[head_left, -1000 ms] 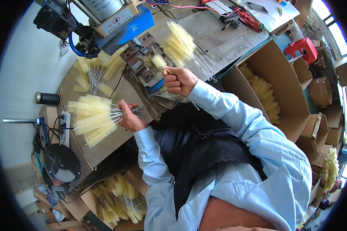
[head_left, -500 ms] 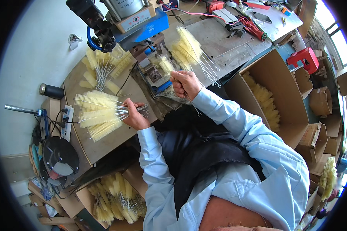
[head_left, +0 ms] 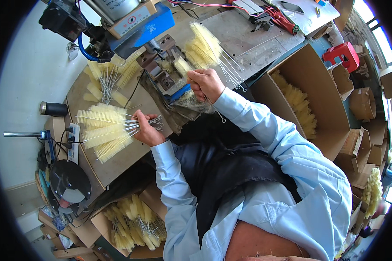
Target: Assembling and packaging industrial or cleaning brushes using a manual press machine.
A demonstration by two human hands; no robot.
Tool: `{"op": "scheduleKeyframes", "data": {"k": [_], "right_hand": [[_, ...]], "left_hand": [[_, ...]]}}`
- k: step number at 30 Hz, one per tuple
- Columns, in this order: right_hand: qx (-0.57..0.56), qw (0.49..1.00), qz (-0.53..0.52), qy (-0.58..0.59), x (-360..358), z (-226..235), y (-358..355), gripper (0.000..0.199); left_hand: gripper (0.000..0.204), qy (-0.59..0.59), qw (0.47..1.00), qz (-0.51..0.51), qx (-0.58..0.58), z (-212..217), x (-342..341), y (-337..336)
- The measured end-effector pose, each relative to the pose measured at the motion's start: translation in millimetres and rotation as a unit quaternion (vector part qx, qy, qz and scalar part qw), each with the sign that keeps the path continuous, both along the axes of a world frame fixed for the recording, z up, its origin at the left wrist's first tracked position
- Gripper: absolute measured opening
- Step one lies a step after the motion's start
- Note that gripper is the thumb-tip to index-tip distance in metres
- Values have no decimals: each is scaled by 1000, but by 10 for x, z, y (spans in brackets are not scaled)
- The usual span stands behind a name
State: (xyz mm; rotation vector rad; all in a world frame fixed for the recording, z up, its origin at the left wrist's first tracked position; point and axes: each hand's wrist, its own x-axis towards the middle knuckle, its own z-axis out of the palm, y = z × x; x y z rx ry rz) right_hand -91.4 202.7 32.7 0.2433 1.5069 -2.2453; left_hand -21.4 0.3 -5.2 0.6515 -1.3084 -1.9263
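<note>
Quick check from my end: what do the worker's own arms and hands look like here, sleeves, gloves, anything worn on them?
Both arms are in long light blue shirt sleeves with buttoned-style cuffs reaching the wrists. The left hand and the right hand are bare: no gloves, and no rings or watch that I can make out. A dark apron or vest covers the front of the shirt between the sleeves.

Brushes point(head_left: 104, 132): yellow bristles, twisted wire stems. Bench point(head_left: 130, 156): matt cardboard. Machine point(head_left: 161, 74): bare metal.

Left hand point(head_left: 146, 129): yellow brush bundle point(head_left: 103, 132) fans out directly beyond it; bare surface point(head_left: 117, 163) open toward the body. Right hand point(head_left: 206, 82): machine clamp point(head_left: 165, 69) close on its left, brush pile point(head_left: 207, 45) beyond, open box point(head_left: 307, 93) to its right.
</note>
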Motion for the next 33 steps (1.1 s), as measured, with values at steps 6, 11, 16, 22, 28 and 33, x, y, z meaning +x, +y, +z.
{"op": "scheduleKeyframes", "data": {"k": [6,11,16,22,28,33], "right_hand": [[17,999,10,28,21,-4,65,30],[303,926,-80,210,-207,-222,314,38],[439,851,-86,274,-781,-403,440,38],[503,836,-18,219,-858,-159,276,39],[340,821,-155,432,-85,-13,-4,23],[138,936,142,292,307,42,-529,30]], "left_hand": [[30,6,999,-13,-31,-113,19,-77],[40,18,999,-14,-27,-151,29,-74],[41,-4,999,-23,-40,-97,25,-41],[41,-15,999,17,-47,-149,76,-101],[41,0,991,-93,96,52,421,168],[38,-21,971,-222,85,185,753,429]]}}
